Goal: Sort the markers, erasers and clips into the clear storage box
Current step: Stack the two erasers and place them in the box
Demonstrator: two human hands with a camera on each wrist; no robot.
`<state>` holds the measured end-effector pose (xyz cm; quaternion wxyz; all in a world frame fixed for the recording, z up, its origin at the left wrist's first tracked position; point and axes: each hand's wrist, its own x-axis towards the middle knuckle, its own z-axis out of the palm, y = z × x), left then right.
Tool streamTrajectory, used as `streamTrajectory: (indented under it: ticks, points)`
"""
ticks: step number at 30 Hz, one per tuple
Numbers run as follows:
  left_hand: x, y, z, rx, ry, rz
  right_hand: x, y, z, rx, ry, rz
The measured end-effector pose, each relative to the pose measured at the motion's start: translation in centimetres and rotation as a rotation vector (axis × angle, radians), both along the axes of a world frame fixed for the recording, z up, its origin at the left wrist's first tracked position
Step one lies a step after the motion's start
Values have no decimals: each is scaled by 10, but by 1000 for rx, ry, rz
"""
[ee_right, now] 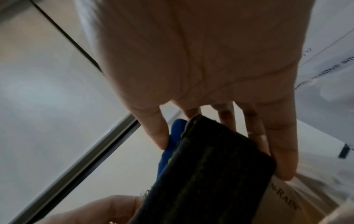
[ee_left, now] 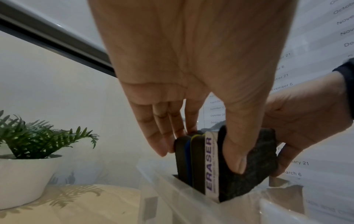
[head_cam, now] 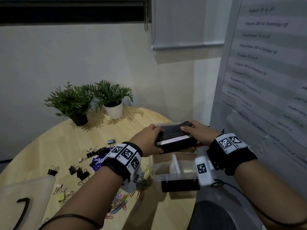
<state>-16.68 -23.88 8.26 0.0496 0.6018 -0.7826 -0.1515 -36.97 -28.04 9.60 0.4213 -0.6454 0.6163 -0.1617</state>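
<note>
Both hands hold a stack of dark felt whiteboard erasers [head_cam: 176, 136] over the far compartment of the clear storage box [head_cam: 174, 177]. My left hand [head_cam: 152, 140] grips the stack's left end, fingers behind and thumb in front. My right hand [head_cam: 197, 133] grips its right end. In the left wrist view the erasers [ee_left: 210, 163] stand on edge, partly down in the box [ee_left: 172, 197]; one carries a white label reading ERASER. The right wrist view shows the erasers [ee_right: 210, 174], one blue-backed, between my fingers [ee_right: 283, 151]. Black binder clips [head_cam: 79, 171] and coloured paper clips [head_cam: 119, 203] lie on the table.
Two potted plants [head_cam: 93, 100] stand at the back of the round wooden table [head_cam: 49, 138]. A translucent lid [head_cam: 26, 191] lies at the front left. A dark flat object [head_cam: 180, 185] sits before the box. A board with a printed schedule [head_cam: 265, 63] rises close on the right.
</note>
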Motion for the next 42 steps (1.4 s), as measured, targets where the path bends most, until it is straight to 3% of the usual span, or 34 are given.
streamTrajectory:
  ticks: [3, 10, 14, 20, 29, 36, 42]
  points:
    - [0, -1, -4, 33, -67, -4, 3, 2, 5, -108, 260, 65]
    - [-3, 2, -24, -12, -353, -82, 19, 8, -2, -50, 532, 175]
    - [2, 12, -43, -141, -341, -144, 28, 10, -12, -70, 647, 204]
    - [2, 14, -42, -103, -324, -250, 30, 4, -32, -28, 646, 262]
    - [-18, 0, -35, -34, -396, -291, 51, 1, -27, 51, 612, 289]
    - [-17, -14, -49, 4, -329, -263, 51, 4, -25, 94, 547, 357]
    - [-17, -10, -46, -29, -408, -215, 54, 8, -25, 91, 527, 381]
